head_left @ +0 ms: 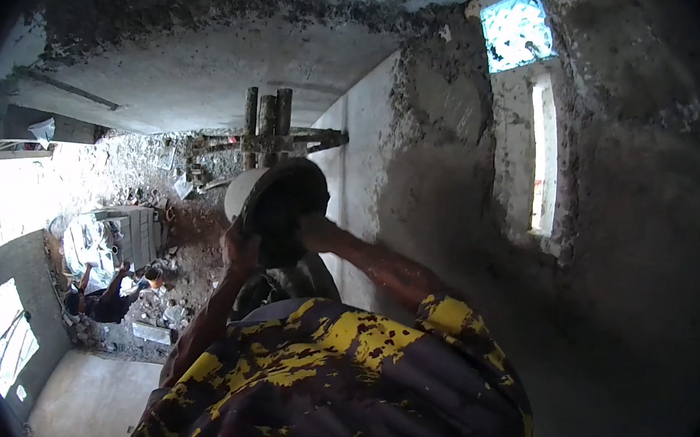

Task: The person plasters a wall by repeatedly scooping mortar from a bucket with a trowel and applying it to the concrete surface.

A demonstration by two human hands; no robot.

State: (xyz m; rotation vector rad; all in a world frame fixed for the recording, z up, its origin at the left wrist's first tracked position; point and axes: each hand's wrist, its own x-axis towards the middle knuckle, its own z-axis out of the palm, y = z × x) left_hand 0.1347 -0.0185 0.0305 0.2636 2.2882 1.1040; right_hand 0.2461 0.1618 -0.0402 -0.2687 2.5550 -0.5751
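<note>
A round bucket (238,194), pale outside and dark inside, is tilted in front of my body with its mouth partly toward me. My left hand (239,247) grips its near left rim. My right hand (315,233) reaches across the right side of the bucket's mouth. Its fingers are lost in the dark there, so whether they hold anything is hidden. What the bucket contains is too dark to make out.
Just beyond the bucket are rough wooden poles (267,118) lashed or laid together. Grey plastered wall (447,169) with a narrow opening (543,161) rises on the right. Far below left, another person (102,300) is by stacked blocks (138,232) amid rubble.
</note>
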